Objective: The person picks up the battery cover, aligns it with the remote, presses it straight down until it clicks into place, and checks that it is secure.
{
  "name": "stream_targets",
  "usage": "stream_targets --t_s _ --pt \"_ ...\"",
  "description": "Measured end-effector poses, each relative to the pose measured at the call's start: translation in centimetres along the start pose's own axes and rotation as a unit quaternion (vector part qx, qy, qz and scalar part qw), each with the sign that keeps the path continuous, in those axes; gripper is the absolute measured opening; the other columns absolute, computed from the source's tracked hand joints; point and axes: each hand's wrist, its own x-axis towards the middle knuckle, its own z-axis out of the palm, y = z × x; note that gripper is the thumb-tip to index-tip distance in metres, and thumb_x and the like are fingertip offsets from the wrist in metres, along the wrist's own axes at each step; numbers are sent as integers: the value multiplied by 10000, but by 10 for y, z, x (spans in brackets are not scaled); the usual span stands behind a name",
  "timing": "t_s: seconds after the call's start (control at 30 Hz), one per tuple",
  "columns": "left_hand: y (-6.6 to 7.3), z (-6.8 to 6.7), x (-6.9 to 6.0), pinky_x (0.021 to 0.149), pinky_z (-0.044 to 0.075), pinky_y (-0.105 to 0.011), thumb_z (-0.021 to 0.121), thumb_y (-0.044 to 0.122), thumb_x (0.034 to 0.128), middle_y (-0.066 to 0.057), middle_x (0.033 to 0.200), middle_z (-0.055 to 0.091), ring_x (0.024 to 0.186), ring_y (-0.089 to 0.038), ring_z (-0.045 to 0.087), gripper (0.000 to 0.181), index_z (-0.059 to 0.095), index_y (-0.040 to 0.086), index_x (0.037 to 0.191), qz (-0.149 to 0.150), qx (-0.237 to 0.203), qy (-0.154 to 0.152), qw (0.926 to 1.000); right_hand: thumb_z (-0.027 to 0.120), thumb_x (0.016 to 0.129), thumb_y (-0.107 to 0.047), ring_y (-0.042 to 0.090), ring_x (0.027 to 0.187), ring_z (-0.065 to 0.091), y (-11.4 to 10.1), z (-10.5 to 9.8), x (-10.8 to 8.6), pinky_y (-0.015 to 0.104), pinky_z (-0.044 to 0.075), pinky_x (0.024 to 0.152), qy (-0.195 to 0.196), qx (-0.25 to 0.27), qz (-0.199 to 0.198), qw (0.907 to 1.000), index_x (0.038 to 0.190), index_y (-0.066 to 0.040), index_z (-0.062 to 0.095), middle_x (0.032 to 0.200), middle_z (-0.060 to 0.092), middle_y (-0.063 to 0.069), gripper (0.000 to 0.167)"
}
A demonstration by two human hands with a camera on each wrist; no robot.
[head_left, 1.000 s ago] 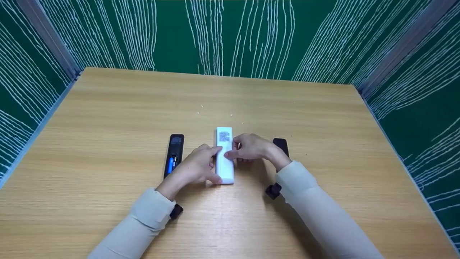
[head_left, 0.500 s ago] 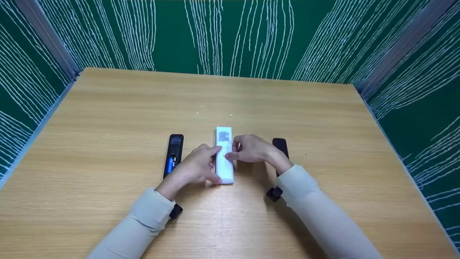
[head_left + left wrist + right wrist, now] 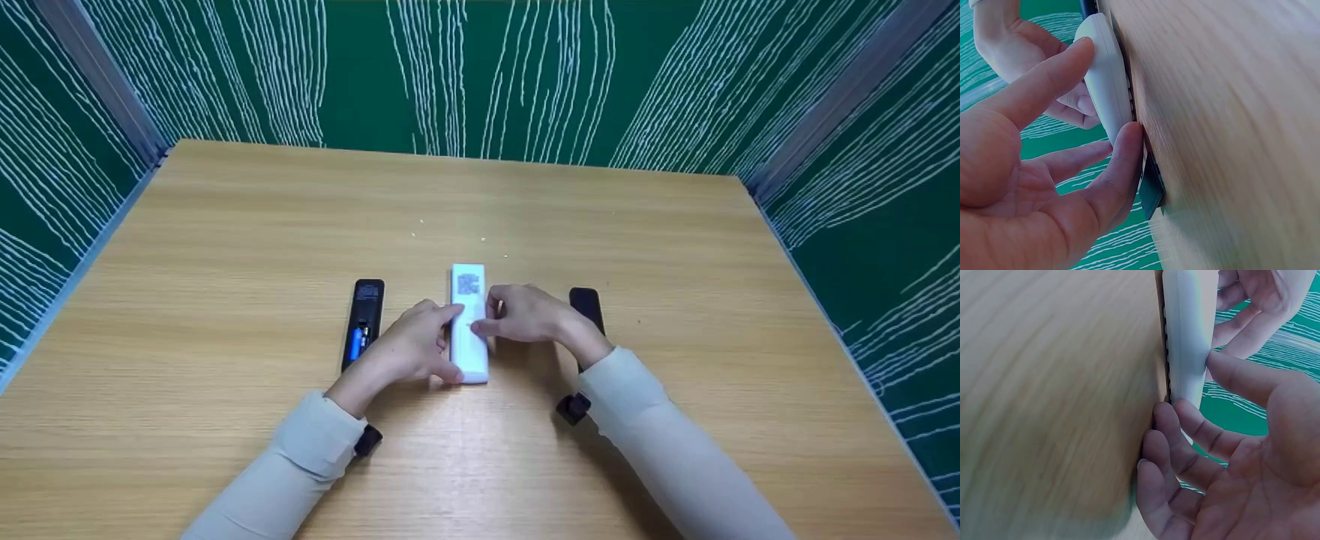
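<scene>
A white remote control (image 3: 469, 352) lies back side up on the table, a printed label at its far end. Its buttons face the wood, as both wrist views show. My left hand (image 3: 409, 345) grips it from the left, thumb at the near end and a finger on its upper left side. From the right, my right hand (image 3: 529, 313) holds it, thumb on the middle of the back and curled fingers along the side. In the right wrist view the white remote control (image 3: 1188, 337) shows its edge between both hands.
Left of the hands lies a black remote control (image 3: 367, 304) with its battery compartment uncovered, a blue battery (image 3: 356, 343) inside. Another black remote control (image 3: 586, 301) is partly hidden behind my right wrist. Small white bits lie farther back on the wooden table (image 3: 300, 202).
My right hand has shifted slightly toward the near end of the white remote control, its thumb still on the back. The left hand and all the remote controls stay put.
</scene>
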Motion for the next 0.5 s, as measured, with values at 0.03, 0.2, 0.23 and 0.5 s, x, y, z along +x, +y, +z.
stream_targets --t_s 0.03,0.2,0.23,0.5 --pt "0 0 0 913 508 -332 962 85 746 -104 1241 537 1028 -215 541 1072 378 64 1644 -5 9 -4 10000 721 992 -403 171 758 509 0 1 0 305 394 686 -4 -7 -6 10000 1048 -124 641 839 576 13 295" --pt "0 0 1 917 506 -336 964 82 741 -103 1251 536 1027 -221 540 1080 377 79 1648 -54 47 -24 10000 720 1005 -387 172 745 515 -1 2 -4 302 396 671 -40 96 11 9999 1069 -120 640 831 577 19 286" --pt "1 0 1 917 507 -338 965 81 740 -104 1255 537 1027 -221 540 1081 377 82 1648 -62 59 -25 10000 720 1007 -384 172 745 518 -1 3 -5 302 399 671 -38 114 14 9999 1074 -119 638 832 581 20 284" --pt "1 1 1 918 527 -337 964 73 730 -105 1268 544 1019 -218 557 1094 372 86 1650 -46 63 -15 10000 728 1001 -371 175 765 537 -3 6 -13 309 419 695 -126 133 -66 9998 1080 -126 624 855 605 22 278"
